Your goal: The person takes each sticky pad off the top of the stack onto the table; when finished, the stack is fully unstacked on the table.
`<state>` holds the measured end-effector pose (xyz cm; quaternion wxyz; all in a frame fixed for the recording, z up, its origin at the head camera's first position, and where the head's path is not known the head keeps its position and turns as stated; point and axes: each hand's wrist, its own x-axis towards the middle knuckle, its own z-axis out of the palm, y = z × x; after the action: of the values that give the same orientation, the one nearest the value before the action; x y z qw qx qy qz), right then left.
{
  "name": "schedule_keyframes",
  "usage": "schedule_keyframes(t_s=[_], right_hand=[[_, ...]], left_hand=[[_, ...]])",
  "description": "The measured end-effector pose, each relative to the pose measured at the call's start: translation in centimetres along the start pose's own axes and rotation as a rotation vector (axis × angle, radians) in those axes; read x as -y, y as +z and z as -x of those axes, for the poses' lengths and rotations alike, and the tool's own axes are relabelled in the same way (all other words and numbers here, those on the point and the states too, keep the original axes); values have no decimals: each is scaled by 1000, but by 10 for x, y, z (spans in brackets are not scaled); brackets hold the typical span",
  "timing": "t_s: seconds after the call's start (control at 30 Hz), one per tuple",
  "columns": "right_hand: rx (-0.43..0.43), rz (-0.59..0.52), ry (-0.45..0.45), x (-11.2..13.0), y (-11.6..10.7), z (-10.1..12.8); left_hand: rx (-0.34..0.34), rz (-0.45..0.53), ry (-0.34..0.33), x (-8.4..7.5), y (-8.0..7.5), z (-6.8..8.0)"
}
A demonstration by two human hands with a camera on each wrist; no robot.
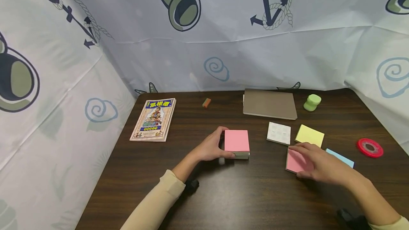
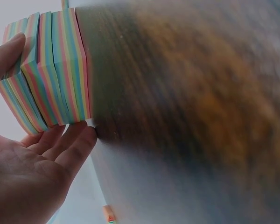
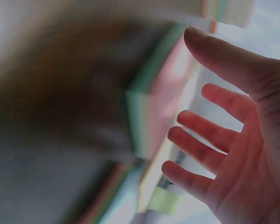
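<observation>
Left hand (image 1: 212, 148) gripping the square stack of rainbow-edged sticky notes (image 1: 236, 144) at centre of the dark woodgrain table (image 1: 243, 194), right hand (image 1: 316, 164) spread with straight fingers over a flat pink pad (image 1: 294, 162), glossy illustrated book (image 1: 154, 119) with unreadable title far left.

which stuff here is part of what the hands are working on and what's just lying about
In hand:
left hand gripping the stacked sticky-note pads
right hand over a pink pad
yellow pad
white pad
blue pad

Lying about:
comic book
notebook
red tape roll
green container
eraser
</observation>
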<state>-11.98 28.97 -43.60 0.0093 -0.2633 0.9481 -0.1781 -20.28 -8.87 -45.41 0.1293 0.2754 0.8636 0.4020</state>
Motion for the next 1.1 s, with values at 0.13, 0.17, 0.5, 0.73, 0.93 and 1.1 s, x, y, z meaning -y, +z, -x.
schedule_keyframes(t_s=[0.13,0.17,0.5,0.73,0.93,1.1], right_hand=[[-42,-3,-34,21,-19,-12],[-50,3,-50,27,-22,-16],[35,-76,-175,72,-23,-77],[77,-77,-286,95,2,-120],[112,-108,-319,103,18,-139],[112,-122,-300,103,23,-148]], left_hand=[[1,2,-3,-1,0,1],[1,4,-4,-1,0,1],[9,6,-11,-2,0,0],[9,16,-9,-1,-1,0],[15,2,-6,-1,-1,0],[14,-21,-7,-1,-1,0]])
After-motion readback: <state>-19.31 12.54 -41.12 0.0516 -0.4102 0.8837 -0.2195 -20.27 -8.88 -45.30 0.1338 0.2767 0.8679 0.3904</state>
